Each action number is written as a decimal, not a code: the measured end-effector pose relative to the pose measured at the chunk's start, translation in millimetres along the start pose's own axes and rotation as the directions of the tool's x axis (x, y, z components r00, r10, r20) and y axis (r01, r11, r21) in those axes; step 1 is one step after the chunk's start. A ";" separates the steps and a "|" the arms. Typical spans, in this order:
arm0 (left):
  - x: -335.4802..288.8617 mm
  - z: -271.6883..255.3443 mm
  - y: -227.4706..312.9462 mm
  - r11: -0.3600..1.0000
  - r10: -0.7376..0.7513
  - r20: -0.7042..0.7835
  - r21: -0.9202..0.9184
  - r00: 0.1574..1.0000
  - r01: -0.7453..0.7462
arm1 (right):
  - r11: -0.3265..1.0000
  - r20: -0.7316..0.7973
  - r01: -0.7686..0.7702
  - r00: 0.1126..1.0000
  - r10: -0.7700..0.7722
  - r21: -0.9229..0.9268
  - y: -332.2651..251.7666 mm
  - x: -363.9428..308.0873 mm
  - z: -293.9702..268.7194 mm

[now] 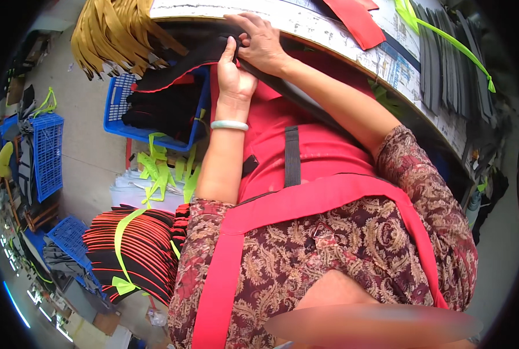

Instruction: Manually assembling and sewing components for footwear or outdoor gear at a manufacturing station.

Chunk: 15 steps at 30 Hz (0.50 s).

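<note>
A black fabric piece with a red edge [181,68] stretches from my hands out over a blue basket at the left. My left hand [236,81], with a pale bangle at its wrist, is closed on the right end of this piece, thumb pointing up. Right beside it, my right hand [262,43] is bent over the same end, its thumb and fingers gripping the cloth near the table's edge. Part of the cloth between the hands is hidden by the fingers. Below them hangs my red apron [329,145].
The blue basket [115,110] holds more black pieces. Golden-brown strips [114,35] hang off the worktable [213,9]. A red fabric piece [358,23] and dark strips [451,64] lie on it. At the lower left is a tied stack of black-and-red pieces [131,250].
</note>
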<state>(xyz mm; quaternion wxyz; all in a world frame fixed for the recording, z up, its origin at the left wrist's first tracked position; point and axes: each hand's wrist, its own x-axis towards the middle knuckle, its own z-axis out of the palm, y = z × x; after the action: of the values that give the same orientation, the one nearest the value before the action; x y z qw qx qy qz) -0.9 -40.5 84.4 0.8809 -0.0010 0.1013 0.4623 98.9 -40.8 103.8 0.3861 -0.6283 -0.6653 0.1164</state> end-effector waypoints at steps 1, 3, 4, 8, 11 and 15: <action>-2.7 -4.8 4.3 1.000 -0.016 -0.076 0.018 0.997 0.017 | 0.995 -0.014 0.054 0.998 -0.055 -0.083 -3.7 -4.8 -5.1; -5.6 -12.9 14.9 1.000 0.019 -0.063 -0.015 0.998 -0.020 | 0.962 0.055 0.224 0.974 -0.217 -0.158 -22.4 -23.5 -34.1; -2.1 -9.2 14.6 0.999 0.041 -0.117 -0.005 0.992 -0.042 | 0.928 0.181 0.298 0.948 -0.260 -0.225 -20.0 -38.9 -49.5; -2.7 -24.5 4.2 0.995 0.085 -0.151 0.059 0.985 -0.077 | 0.996 0.575 0.088 0.817 -0.053 -0.033 -17.5 -70.3 -56.6; 3.3 -31.3 -13.6 0.990 0.067 -0.131 0.135 0.989 -0.049 | 0.991 0.506 0.129 0.856 -0.103 -0.018 4.0 -64.1 -36.5; 11.2 -35.0 -0.5 0.992 0.039 -0.115 0.123 0.993 -0.025 | 0.989 0.603 0.078 0.798 0.014 -0.127 -2.5 -35.9 -21.3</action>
<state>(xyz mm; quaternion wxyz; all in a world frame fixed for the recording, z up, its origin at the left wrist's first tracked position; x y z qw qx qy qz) -0.5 -35.0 48.0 0.8643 0.0271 0.1808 0.4685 107.9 -81.6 106.6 0.1100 -0.5738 -0.7705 0.2547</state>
